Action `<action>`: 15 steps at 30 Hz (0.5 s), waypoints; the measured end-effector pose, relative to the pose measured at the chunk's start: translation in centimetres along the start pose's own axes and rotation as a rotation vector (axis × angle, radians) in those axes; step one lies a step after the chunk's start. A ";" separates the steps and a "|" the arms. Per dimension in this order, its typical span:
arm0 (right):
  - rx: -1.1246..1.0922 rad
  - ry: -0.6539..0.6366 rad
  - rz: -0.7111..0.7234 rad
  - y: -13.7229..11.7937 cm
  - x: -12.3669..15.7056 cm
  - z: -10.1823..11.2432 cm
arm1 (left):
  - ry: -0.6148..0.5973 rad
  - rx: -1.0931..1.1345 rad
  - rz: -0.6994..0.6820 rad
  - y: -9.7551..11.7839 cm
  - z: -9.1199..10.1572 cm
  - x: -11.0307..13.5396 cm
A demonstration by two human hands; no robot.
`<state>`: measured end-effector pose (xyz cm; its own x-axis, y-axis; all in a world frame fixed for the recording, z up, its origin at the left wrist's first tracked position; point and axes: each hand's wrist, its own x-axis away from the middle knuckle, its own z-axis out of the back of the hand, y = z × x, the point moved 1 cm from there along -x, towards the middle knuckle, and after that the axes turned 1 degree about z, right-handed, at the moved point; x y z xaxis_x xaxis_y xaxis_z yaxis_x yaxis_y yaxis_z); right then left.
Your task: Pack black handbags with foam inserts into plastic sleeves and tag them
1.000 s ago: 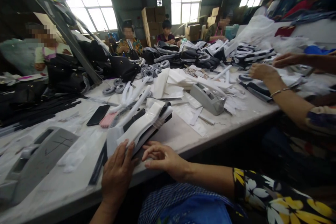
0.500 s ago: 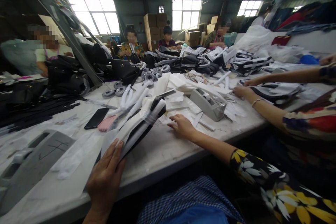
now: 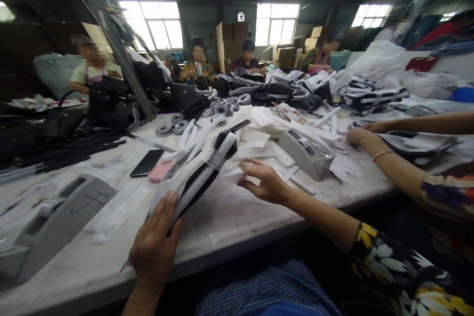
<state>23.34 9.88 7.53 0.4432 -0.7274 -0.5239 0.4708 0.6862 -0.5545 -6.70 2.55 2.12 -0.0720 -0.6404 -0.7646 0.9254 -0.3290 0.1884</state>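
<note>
Bright windows (image 3: 277,24) are glowing behind a dim workshop, where several people are sitting beyond heaped black bags (image 3: 188,101). Across the pale worktop (image 3: 218,232), I am holding a long black-and-white bundle (image 3: 203,170) by its near end with my left hand (image 3: 153,244), whose fingers are lying close together along it. The bundle is slanting away from me, a clear band wrapping it near its far end. My right hand (image 3: 268,183) is hovering just right of that end, thumb and fingers curving around a small white piece (image 3: 234,174); I cannot tell whether they are pinching it. Behind that hand a grey tape dispenser (image 3: 303,153) is standing among white sheets (image 3: 255,139), and a black phone (image 3: 147,163) is lying left of the bundle, beside a pink object (image 3: 161,171).
</note>
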 end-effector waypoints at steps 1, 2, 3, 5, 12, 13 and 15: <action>-0.133 0.003 -0.004 -0.8 0.2 0.1 | 0.008 0.015 0.009 0.0 0.1 -0.1; -0.258 -0.016 -0.057 -1.3 0.3 0.0 | 0.018 0.023 0.019 0.0 0.1 -0.3; -0.358 -0.049 -0.135 -1.5 0.1 -0.4 | 0.029 0.025 0.030 0.0 0.2 -0.4; -0.388 -0.121 -0.313 -0.9 -0.9 -1.7 | 0.044 0.015 0.051 0.0 0.2 -0.7; -0.025 -0.230 -0.501 4.2 -8.3 -7.2 | 0.056 0.003 0.060 0.1 0.1 -0.7; 0.014 -0.230 -0.488 4.2 -8.7 -7.3 | 0.052 0.003 0.053 0.1 0.1 -0.6; 0.082 -0.218 -0.450 3.5 -8.2 -6.6 | 0.044 0.000 0.043 0.1 0.1 -0.5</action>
<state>16.34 18.25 5.58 0.3273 -0.9404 -0.0928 0.7064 0.3087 -0.6369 -6.60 2.79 2.55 -0.0158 -0.6228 -0.7822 0.9273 -0.3017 0.2214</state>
